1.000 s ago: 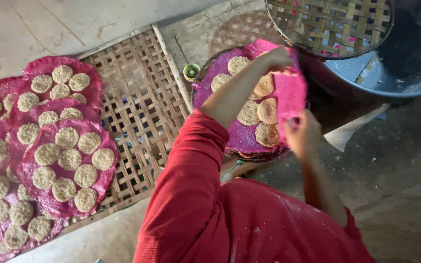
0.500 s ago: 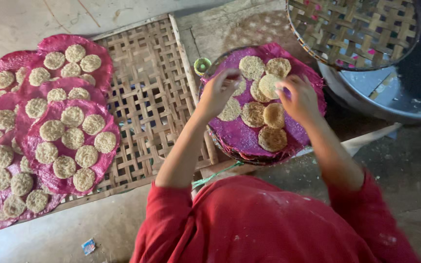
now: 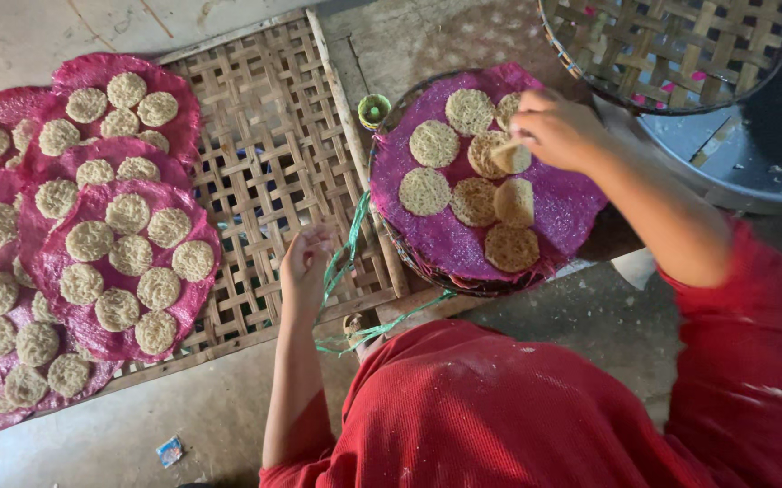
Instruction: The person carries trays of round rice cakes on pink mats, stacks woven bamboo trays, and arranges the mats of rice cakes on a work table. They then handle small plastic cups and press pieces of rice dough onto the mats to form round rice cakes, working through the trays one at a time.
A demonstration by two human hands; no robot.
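Note:
A round tray lined with a pink cloth (image 3: 554,212) lies in front of me, with several pale round noodle cakes (image 3: 433,143) on it. My right hand (image 3: 558,128) is over the tray's far side, fingers pinched on one cake (image 3: 508,155) that stands on edge. My left hand (image 3: 305,264) rests on the woven bamboo mat (image 3: 264,172) near its front rail, fingers loosely curled, holding nothing, beside a green string (image 3: 348,258). I wear red sleeves.
At the left, overlapping pink cloths (image 3: 124,262) covered with several noodle cakes lie on the mat. A woven bamboo basket (image 3: 671,50) sits on a grey metal basin (image 3: 725,158) at the top right. A small green cup (image 3: 374,110) stands by the tray.
My left hand has left the tray and dropped to the bamboo mat. My right hand stayed on the tray and now grips one cake. The cakes lie more spread out.

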